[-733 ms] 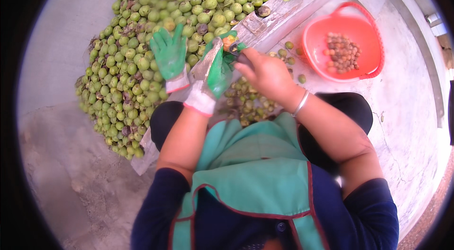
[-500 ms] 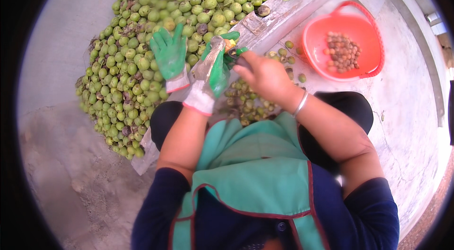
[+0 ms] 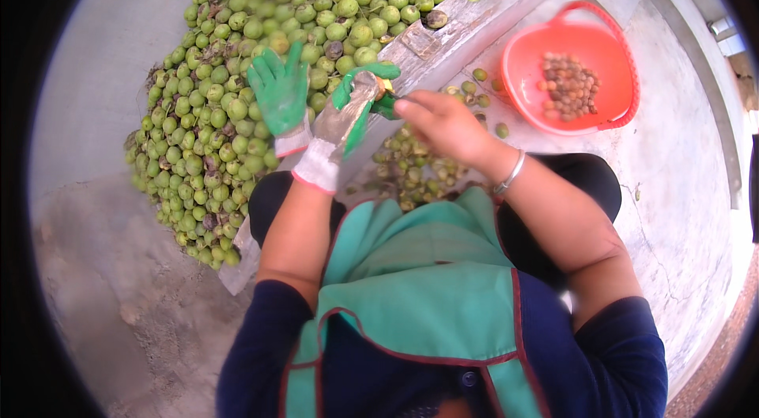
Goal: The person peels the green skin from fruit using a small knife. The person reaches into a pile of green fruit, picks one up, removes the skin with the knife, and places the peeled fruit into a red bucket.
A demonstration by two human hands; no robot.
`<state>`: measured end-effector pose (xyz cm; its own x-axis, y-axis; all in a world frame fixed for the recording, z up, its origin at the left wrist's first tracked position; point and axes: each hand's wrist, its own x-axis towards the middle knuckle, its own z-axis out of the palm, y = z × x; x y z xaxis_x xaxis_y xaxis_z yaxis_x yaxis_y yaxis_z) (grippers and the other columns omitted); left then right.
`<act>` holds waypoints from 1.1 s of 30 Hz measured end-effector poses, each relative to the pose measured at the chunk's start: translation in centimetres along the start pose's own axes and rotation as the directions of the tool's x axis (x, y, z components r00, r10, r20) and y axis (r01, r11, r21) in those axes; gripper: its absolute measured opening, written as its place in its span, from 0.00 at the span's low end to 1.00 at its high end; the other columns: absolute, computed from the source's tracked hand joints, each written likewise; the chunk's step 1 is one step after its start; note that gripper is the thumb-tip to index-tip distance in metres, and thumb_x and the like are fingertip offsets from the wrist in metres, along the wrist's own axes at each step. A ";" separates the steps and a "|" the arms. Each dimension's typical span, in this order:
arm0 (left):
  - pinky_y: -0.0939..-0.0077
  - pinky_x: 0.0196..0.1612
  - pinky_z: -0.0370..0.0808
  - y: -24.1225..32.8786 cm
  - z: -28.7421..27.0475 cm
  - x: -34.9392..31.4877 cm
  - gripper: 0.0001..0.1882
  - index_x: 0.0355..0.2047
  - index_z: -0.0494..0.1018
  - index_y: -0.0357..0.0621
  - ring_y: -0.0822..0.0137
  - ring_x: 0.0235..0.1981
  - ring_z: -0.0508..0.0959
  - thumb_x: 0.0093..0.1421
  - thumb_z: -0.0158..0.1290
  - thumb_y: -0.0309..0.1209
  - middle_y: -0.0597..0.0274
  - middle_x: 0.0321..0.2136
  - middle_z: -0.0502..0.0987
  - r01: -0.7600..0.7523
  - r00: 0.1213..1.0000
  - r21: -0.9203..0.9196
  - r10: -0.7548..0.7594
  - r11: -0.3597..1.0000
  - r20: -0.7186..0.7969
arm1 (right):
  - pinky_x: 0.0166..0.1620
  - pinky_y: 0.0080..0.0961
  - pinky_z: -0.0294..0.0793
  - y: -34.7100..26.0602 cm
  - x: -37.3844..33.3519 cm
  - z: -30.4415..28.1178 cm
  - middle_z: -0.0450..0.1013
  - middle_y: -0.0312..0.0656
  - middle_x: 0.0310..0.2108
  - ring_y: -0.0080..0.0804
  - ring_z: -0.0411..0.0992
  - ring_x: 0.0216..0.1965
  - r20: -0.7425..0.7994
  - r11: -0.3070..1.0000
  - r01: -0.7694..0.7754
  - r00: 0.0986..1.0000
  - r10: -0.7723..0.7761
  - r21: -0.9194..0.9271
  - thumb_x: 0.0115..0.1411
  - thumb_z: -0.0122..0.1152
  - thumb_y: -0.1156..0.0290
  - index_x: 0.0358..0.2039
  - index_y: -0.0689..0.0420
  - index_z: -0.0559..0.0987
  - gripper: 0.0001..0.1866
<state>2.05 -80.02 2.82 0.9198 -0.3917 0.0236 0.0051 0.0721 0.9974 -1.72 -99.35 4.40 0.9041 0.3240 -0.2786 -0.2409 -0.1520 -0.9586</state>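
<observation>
My left hand point(image 3: 348, 114), in a green and white work glove with a dirt-stained back, is closed around a partly husked walnut point(image 3: 385, 85), whose yellowish-brown side shows at the fingertips. Beside it my bare right hand point(image 3: 449, 124), with a silver bangle at the wrist, is closed on a small dark tool point(image 3: 398, 96). The fingers hide most of that tool, so I cannot tell its exact kind. Both hands meet above a scatter of green husk pieces point(image 3: 415, 165) between my knees.
A large heap of green-husked walnuts point(image 3: 213, 126) spreads across the left and far side. On it lies an empty green glove point(image 3: 282, 92). A worn wooden board point(image 3: 419, 40) edges the heap. At right, a red basket point(image 3: 522, 50) holds brown walnuts point(image 3: 571, 86).
My left hand has turned slightly and shifted a little left. My right hand has rolled over, and its dark tool shows less than before.
</observation>
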 end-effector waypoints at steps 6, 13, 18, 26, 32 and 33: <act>0.76 0.35 0.75 -0.2 -0.6 -0.4 0.20 0.52 0.69 0.37 0.71 0.30 0.76 0.66 0.47 0.38 0.61 0.37 0.76 0.067 0.998 0.025 -0.067 0.997 -0.012 | 0.26 0.26 0.68 -0.1 -0.2 0.0 0.69 0.38 0.19 0.24 0.67 0.21 0.008 0.999 0.028 1.000 -0.028 0.024 0.64 0.53 0.54 0.31 0.64 0.75 0.21; 0.80 0.35 0.73 -2.4 -0.4 -0.8 0.18 0.50 0.72 0.38 0.75 0.31 0.75 0.66 0.48 0.36 0.65 0.35 0.76 0.062 0.998 0.058 -0.061 0.996 -0.021 | 0.21 0.23 0.62 1.1 0.9 -0.1 0.66 0.35 0.18 0.21 0.62 0.17 -0.038 0.999 -0.005 0.999 0.007 0.041 0.64 0.52 0.54 0.31 0.62 0.76 0.20; 0.77 0.37 0.76 0.3 1.3 -0.9 0.25 0.56 0.66 0.37 0.71 0.32 0.77 0.66 0.46 0.43 0.64 0.34 0.76 0.146 0.981 -0.420 -0.186 0.896 -0.057 | 0.22 0.25 0.64 -0.6 1.1 -1.6 0.66 0.37 0.17 0.24 0.63 0.17 0.079 0.972 -0.123 0.991 0.109 0.199 0.63 0.53 0.53 0.31 0.63 0.75 0.21; 0.72 0.45 0.75 -1.1 2.8 -0.4 0.25 0.58 0.62 0.34 0.65 0.38 0.77 0.67 0.44 0.40 0.55 0.43 0.74 0.269 0.963 -0.413 -0.234 0.870 0.134 | 0.35 0.38 0.71 1.6 1.3 -0.7 0.70 0.49 0.26 0.49 0.71 0.30 -0.115 0.691 0.437 0.794 -0.597 -0.576 0.47 0.68 0.67 0.29 0.60 0.70 0.16; 0.68 0.51 0.72 -4.1 5.7 2.8 0.27 0.59 0.60 0.34 0.60 0.45 0.76 0.66 0.46 0.41 0.50 0.47 0.73 0.398 0.913 -0.434 -0.302 0.808 0.273 | 0.40 0.43 0.71 1.8 -0.7 -5.6 0.72 0.52 0.31 0.52 0.72 0.37 -0.235 0.777 0.132 0.910 -0.341 -0.615 0.48 0.65 0.66 0.28 0.60 0.72 0.14; 0.67 0.52 0.72 -4.3 6.2 3.4 0.28 0.59 0.60 0.34 0.60 0.46 0.76 0.66 0.46 0.41 0.49 0.48 0.72 0.407 0.908 -0.427 -0.306 0.807 0.286 | 0.38 0.43 0.71 2.7 -0.9 -7.4 0.72 0.53 0.29 0.52 0.72 0.35 -0.305 0.717 0.142 0.836 -0.456 -0.683 0.48 0.65 0.66 0.28 0.60 0.72 0.14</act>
<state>2.72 -87.31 -1.02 0.7212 -0.6402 -0.2647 0.5462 0.2904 0.7857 -0.58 -106.92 2.48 0.9733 0.0551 0.2229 0.1967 -0.7007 -0.6858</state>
